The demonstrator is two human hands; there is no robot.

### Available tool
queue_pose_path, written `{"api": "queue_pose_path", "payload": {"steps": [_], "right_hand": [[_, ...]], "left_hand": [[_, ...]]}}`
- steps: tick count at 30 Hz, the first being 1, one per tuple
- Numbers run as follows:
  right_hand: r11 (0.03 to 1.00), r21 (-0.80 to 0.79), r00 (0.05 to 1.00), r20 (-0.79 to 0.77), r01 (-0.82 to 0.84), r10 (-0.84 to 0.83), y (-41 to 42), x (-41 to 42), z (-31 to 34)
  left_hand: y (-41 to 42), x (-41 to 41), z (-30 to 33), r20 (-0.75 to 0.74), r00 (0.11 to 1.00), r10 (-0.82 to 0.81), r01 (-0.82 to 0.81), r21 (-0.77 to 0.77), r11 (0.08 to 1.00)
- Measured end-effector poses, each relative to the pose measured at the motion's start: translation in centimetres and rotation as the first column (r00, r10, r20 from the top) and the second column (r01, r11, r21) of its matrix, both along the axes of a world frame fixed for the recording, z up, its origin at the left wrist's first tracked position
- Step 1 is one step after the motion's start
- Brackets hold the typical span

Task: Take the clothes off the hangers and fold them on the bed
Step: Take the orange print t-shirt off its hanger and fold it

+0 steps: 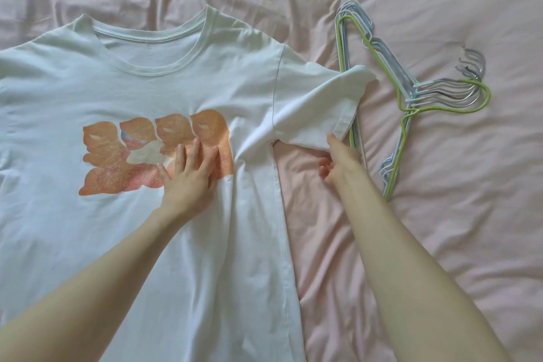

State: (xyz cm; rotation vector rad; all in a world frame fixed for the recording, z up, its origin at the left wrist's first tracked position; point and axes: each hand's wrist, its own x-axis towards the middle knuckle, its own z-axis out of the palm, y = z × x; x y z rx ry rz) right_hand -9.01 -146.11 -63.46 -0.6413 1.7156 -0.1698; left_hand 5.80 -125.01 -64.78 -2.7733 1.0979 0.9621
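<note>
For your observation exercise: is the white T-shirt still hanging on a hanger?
No, the white T-shirt lies flat on the bed, and the hangers lie stacked beside it.

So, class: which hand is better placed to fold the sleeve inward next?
Right. The right hand already pinches the sleeve hem, while the left hand lies flat on the T-shirt print, anchoring it.

I can read no text, label, brand or number here; the white cotton T-shirt [123, 76] on the bed carries only an orange-pink wordless graphic print [129, 153].
</note>
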Motion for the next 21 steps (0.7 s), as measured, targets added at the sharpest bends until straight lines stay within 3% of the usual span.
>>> {"api": "queue_pose_path", "payload": {"steps": [4,6,10,15,18,21], "right_hand": [[0.953,0.230,0.959,0.157,0.195,-0.234,0.1,-1.0,0.5],[0.962,0.161,0.956,0.157,0.222,-0.247,-0.3,-1.8,0.5],[0.980,-0.123,0.988,0.007,0.153,-0.153,-0.2,-3.0,0.6],[0.959,-0.174,0.974,0.043,0.225,-0.221,0.0,-3.8,0.9],[0.987,-0.153,0.999,0.015,0.042,-0.040,2.7,-4.2,0.6],[0.973,-0.027,0.973,0.024,-0.228,0.228,8.4,-5.4,0.4]], "left_hand": [[0.5,-0.1,0.3,-0.016,1.000,-0.016,0.015,-0.021,1.000],[1.1,-0.3,0.3,0.000,0.999,-0.034,0.034,-0.042,0.999],[2.2,-1.3,0.3,0.045,0.998,-0.039,0.041,-0.039,0.998],[3.5,-2.0,0.9,0.042,0.997,-0.063,0.065,-0.056,0.996],[4.9,-2.5,1.3,0.041,0.995,-0.086,0.089,-0.080,0.993],[6.8,-3.3,1.5,0.031,0.993,-0.118,0.119,-0.068,0.991]]}}
